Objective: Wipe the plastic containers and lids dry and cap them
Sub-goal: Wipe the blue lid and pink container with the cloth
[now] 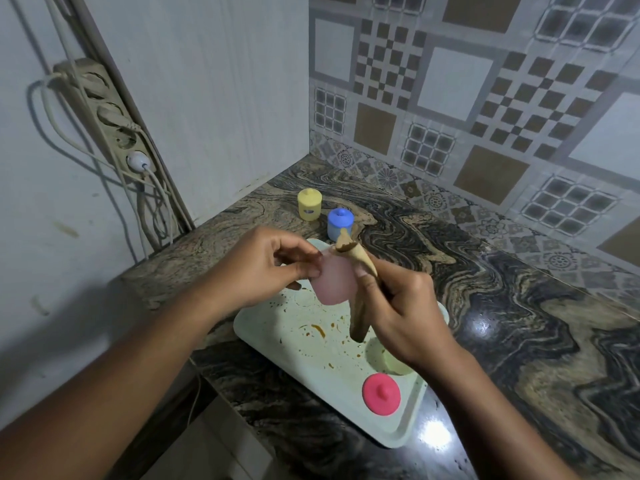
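The left hand [263, 268] pinches the rim of a pink container [334, 285] with curled fingers and holds it in the air above the tray [304, 368]. The right hand [405, 320] grips a brown cloth [358, 323], which is twisted into a long roll; its upper end lies at the mouth of the container and its tail hangs down toward the tray. The container is between the two hands, touching both. It is soft-looking, half-clear plastic with rounded sides.

At 6 o'clock from the hands, a round pink lid [381, 393] with a small knob lies on the tray. Just beside it, at 5 o'clock, stands an open pale green container [389, 362], partly hidden by the right wrist. The tray is pale, rectangular with rounded corners, and it has brown spots.

At 12 o'clock, on the marbled, glossy bench [519, 323], stand a capped blue container [340, 223] and, at 11 o'clock, a capped yellow container [309, 204], near each other.
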